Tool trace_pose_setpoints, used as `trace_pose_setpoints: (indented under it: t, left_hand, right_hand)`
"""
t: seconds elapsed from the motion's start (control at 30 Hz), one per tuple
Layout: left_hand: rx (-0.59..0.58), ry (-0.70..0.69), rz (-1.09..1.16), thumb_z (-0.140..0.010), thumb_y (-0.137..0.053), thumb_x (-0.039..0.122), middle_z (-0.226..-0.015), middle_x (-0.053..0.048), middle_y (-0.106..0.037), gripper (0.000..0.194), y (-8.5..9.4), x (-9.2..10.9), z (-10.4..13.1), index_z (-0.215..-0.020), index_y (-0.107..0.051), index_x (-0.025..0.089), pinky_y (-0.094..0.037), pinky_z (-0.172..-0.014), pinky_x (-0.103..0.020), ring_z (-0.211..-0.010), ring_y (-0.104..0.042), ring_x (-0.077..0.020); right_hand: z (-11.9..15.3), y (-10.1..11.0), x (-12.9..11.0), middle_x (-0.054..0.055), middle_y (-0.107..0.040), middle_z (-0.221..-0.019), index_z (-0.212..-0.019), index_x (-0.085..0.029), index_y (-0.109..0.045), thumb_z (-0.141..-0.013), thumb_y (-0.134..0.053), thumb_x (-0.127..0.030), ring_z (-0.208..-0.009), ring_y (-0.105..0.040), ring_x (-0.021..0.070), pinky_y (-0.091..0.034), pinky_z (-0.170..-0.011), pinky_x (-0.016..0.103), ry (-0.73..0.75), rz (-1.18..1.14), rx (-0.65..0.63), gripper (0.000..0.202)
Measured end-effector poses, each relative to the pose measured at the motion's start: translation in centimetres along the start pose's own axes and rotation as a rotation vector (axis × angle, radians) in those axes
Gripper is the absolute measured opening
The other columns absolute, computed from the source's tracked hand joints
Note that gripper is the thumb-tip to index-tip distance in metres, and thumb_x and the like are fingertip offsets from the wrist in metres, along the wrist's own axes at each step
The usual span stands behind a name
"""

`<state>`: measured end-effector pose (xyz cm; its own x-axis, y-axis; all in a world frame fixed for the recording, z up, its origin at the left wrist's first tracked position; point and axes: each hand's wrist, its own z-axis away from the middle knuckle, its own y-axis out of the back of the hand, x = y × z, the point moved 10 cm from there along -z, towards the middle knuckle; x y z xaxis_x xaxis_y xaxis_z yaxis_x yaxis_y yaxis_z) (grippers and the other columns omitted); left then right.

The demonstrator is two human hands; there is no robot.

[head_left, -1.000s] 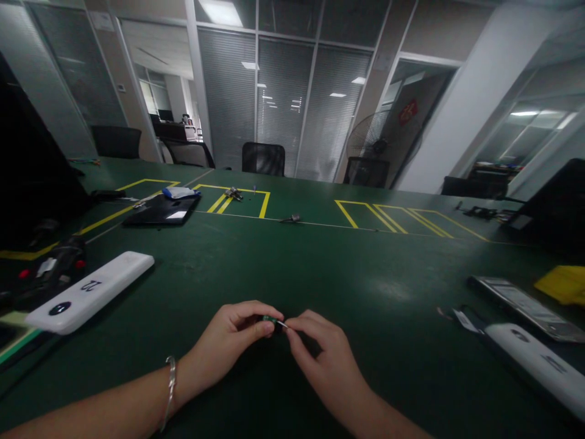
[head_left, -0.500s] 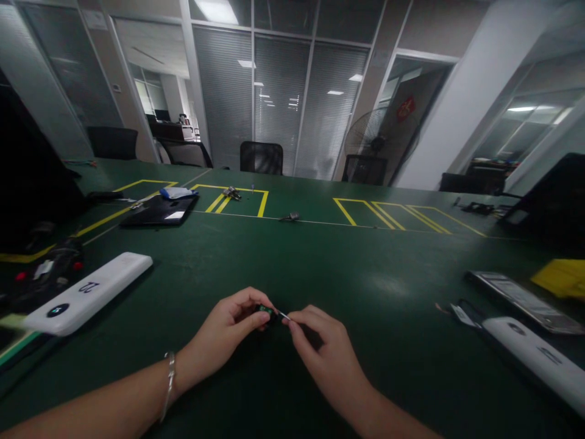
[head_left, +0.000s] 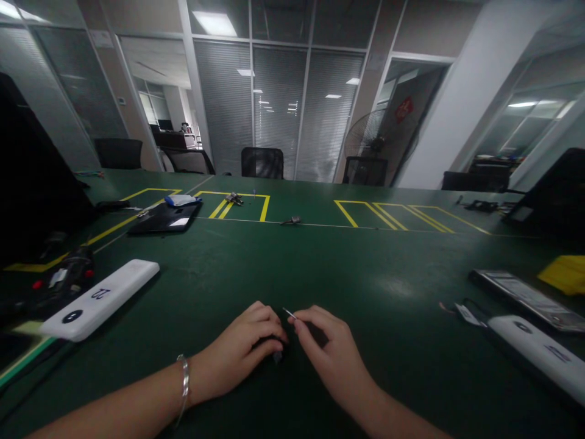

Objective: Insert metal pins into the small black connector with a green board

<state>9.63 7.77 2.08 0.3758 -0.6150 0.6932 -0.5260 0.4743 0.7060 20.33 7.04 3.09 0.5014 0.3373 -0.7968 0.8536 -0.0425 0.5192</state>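
Low over the green table, my left hand (head_left: 249, 347) is closed around a small dark part (head_left: 277, 357). Only the part's lower edge shows below the thumb, and its kind cannot be made out. A silver bracelet (head_left: 184, 381) circles that wrist. My right hand (head_left: 326, 341) pinches a thin metal rod (head_left: 289, 313) between thumb and index finger. The rod's bare tip points up and left, just apart from the left fingers. Whatever lies inside the right palm is hidden.
White power banks numbered 22 (head_left: 103, 299) and at right (head_left: 534, 347) flank my arms. A phone-like device (head_left: 525, 299) and yellow object (head_left: 564, 274) lie farther right. Ahead are a small metal part (head_left: 293, 220), a metal cluster (head_left: 234, 199) and a black flat case (head_left: 167, 217).
My left hand has turned palm-down and tilted the small part, so its green face no longer shows. The rod's tip has come away from it. The view has shifted slightly.
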Motion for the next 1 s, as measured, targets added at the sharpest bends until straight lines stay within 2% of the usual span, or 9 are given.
trace_pose_setpoints:
  t: [0.2,0.3,0.37,0.47,0.53,0.7,1.0]
  left_hand:
    - [0.08,-0.004,-0.032,-0.097,-0.042,0.013,-0.114,-0.004,-0.056,0.026,0.7,0.3,0.2,-0.112,-0.059,0.025,-0.039,-0.094,-0.034,-0.107,-0.049,-0.02]
    - [0.118,0.08,-0.115,-0.094,-0.052,0.027,-0.108,-0.006,-0.056,0.014,1.3,0.1,0.4,-0.105,-0.058,0.022,-0.04,-0.089,-0.038,-0.1,-0.05,-0.0231]
    - [0.114,0.129,-0.179,-0.084,-0.064,0.044,-0.105,-0.007,-0.056,0.031,1.3,0.0,0.5,-0.103,-0.056,0.02,-0.041,-0.083,-0.04,-0.095,-0.05,-0.0257]
    - [0.095,0.167,-0.242,-0.067,-0.073,0.06,-0.102,-0.007,-0.055,0.058,1.1,-0.1,0.6,-0.101,-0.055,0.018,-0.041,-0.079,-0.041,-0.09,-0.05,-0.0274]
    - [0.082,0.182,-0.266,-0.066,-0.074,0.059,-0.1,-0.007,-0.055,0.055,0.9,-0.2,0.6,-0.098,-0.055,0.018,-0.04,-0.078,-0.041,-0.089,-0.05,-0.0271]
    - [0.057,0.183,-0.277,-0.077,-0.071,0.042,-0.1,-0.006,-0.055,0.032,0.5,-0.4,0.6,-0.095,-0.057,0.019,-0.039,-0.081,-0.042,-0.091,-0.05,-0.0262]
    - [0.091,0.125,-0.145,-0.075,-0.074,0.032,-0.1,-0.004,-0.057,0.029,0.7,-0.4,0.4,-0.097,-0.06,0.02,-0.042,-0.081,-0.038,-0.092,-0.052,-0.0247]
  right_hand:
    - [-0.1,-0.3,0.3,0.0,-0.064,-0.081,-0.087,-0.021,-0.066,-0.092,-0.05,-0.021,-0.076,-0.061,0.0154,-0.043,-0.068,0.026,-0.004,0.031,-0.021,0.017]
    - [0.0,-0.6,0.7,-0.001,-0.063,-0.08,-0.085,-0.021,-0.062,-0.09,-0.051,-0.02,-0.074,-0.06,0.0158,-0.042,-0.067,0.026,-0.038,0.088,-0.041,0.012]
    - [0.0,-0.8,1.0,-0.001,-0.062,-0.08,-0.085,-0.022,-0.06,-0.086,-0.053,-0.016,-0.072,-0.059,0.0158,-0.042,-0.065,0.026,-0.072,0.128,-0.059,0.008]
    - [0.3,-1.2,1.0,-0.001,-0.062,-0.084,-0.09,-0.022,-0.057,-0.078,-0.056,-0.008,-0.073,-0.058,0.0158,-0.042,-0.066,0.026,-0.077,0.17,-0.115,0.018]
    - [0.4,-1.6,0.6,0.0,-0.062,-0.088,-0.093,-0.023,-0.056,-0.074,-0.057,-0.005,-0.079,-0.058,0.0171,-0.042,-0.069,0.027,-0.041,0.202,-0.16,0.026]
    - [0.7,-2.4,-0.3,0.0,-0.063,-0.092,-0.095,-0.024,-0.057,-0.072,-0.06,-0.005,-0.086,-0.055,0.0192,-0.04,-0.075,0.029,0.032,0.266,-0.242,0.03]
    - [0.5,-2.5,0.2,0.0,-0.063,-0.086,-0.089,-0.022,-0.057,-0.075,-0.064,-0.009,-0.079,-0.056,0.0183,-0.04,-0.07,0.028,0.014,0.3,-0.213,0.021]
